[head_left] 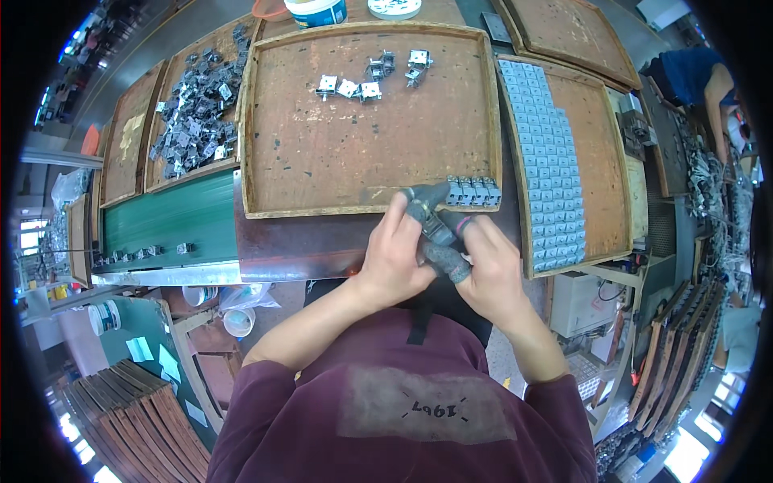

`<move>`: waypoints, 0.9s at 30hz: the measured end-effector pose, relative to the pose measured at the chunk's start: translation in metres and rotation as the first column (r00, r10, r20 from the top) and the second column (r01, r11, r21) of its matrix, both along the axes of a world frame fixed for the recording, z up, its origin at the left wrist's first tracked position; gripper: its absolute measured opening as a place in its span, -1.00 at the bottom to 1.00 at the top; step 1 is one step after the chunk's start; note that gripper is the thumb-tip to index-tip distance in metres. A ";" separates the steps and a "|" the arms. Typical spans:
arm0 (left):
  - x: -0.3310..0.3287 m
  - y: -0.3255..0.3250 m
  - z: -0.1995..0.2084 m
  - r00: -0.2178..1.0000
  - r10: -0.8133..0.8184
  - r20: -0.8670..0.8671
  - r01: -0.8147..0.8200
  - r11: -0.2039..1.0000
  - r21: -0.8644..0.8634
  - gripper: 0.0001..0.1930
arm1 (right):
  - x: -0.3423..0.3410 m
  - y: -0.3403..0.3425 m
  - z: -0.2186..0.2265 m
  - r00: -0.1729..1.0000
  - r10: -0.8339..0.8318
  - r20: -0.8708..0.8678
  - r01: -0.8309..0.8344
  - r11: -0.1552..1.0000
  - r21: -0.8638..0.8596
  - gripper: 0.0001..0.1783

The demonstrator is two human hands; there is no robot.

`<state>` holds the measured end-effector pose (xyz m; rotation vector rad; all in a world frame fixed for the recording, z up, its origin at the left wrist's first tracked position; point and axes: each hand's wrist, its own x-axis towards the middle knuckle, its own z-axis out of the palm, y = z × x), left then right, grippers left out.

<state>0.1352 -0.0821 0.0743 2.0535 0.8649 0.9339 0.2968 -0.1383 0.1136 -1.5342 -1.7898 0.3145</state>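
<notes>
In front of my body, both hands are closed around a small dark boxy part (437, 230). My left hand (393, 251) pinches it from the left, and my right hand (491, 264) grips it from the right. Grey coverings wrap some fingertips on both hands, hiding much of the part. Just beyond the hands is a shallow wooden tray (322, 165). A short row of grey boxy parts (473, 191) stands in its near right corner. Several loose metal-and-black parts (349, 88) lie toward its far side.
A left tray holds a heap of metal parts (197, 113). Below it runs a green belt (169, 213) carrying a few parts. A right tray (600, 161) holds rows of grey blocks (551, 165). A bucket (316, 13) stands at the back. Another person's arm (717, 105) shows far right.
</notes>
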 end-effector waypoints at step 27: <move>0.036 0.103 -0.089 0.877 -0.401 -0.265 0.187 0.793 -0.580 -0.38 | 0.329 0.154 -0.113 0.699 -0.692 -0.178 0.553 0.681 -0.480 -0.70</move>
